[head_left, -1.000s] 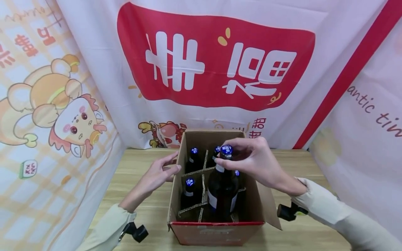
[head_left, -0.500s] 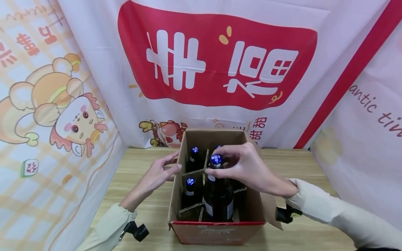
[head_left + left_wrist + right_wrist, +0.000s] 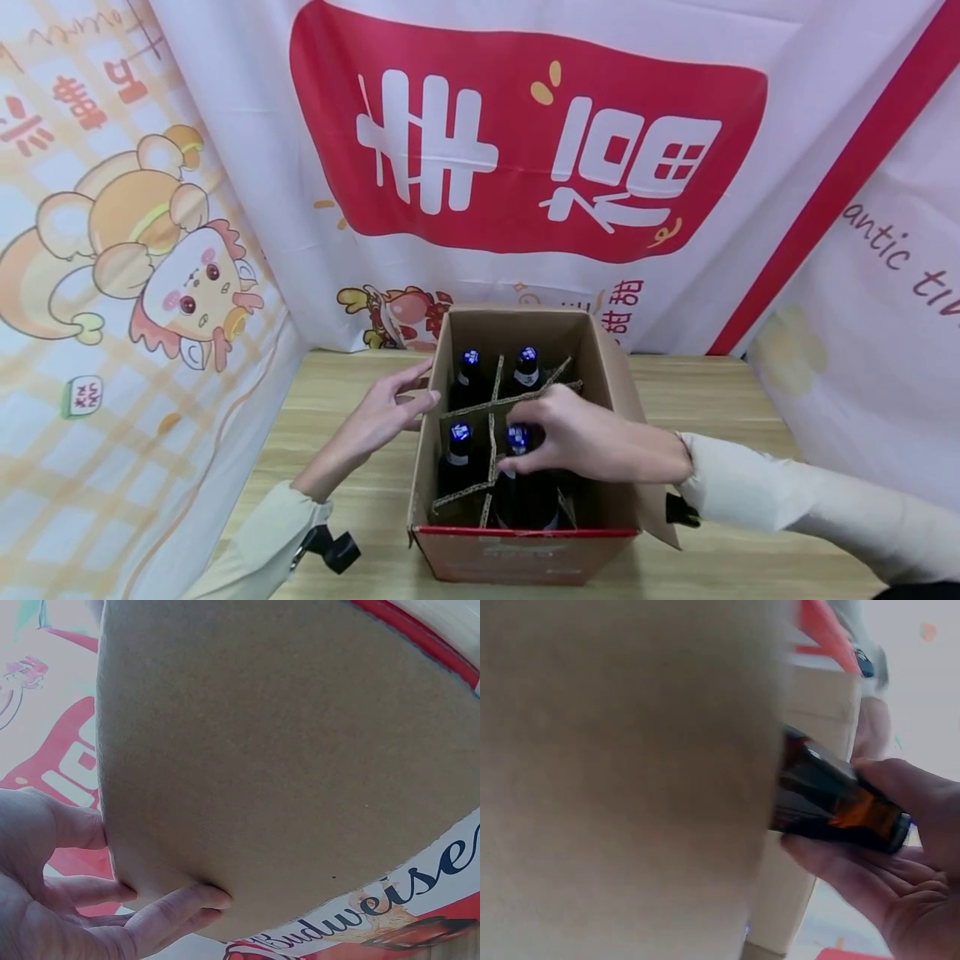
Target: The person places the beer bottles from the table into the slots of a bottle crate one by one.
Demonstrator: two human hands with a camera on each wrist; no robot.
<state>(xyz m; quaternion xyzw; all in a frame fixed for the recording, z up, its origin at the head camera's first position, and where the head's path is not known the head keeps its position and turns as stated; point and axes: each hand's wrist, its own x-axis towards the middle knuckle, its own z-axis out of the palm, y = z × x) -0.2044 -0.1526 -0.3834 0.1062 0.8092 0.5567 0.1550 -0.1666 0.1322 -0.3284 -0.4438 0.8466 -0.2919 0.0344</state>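
My right hand (image 3: 581,433) pinches the neck of a dark beer bottle (image 3: 528,500) between thumb and fingers. That bottle, capped in blue, stands low in a front compartment of the open cardboard box (image 3: 525,554). In the right wrist view, a cardboard flap (image 3: 622,780) hides much of the bottle's lower part, while the brown glass neck (image 3: 862,814) shows in the fingers. My left hand (image 3: 382,412) touches the box's left side, its fingers fairly straight. Seen from the left wrist, fingertips (image 3: 214,898) rest against a plain brown flap (image 3: 285,750).
Three other blue-capped bottles stand in the box: a back-left bottle (image 3: 468,379), a back-middle bottle (image 3: 527,371) and a front-left bottle (image 3: 457,458). Corrugated dividers (image 3: 492,442) part them. The box sits on a wooden table (image 3: 712,400) before a printed cloth (image 3: 525,133).
My right hand has moved down and slightly left, lowering the bottle deeper into the box's front compartment. The left hand stays against the box's side.
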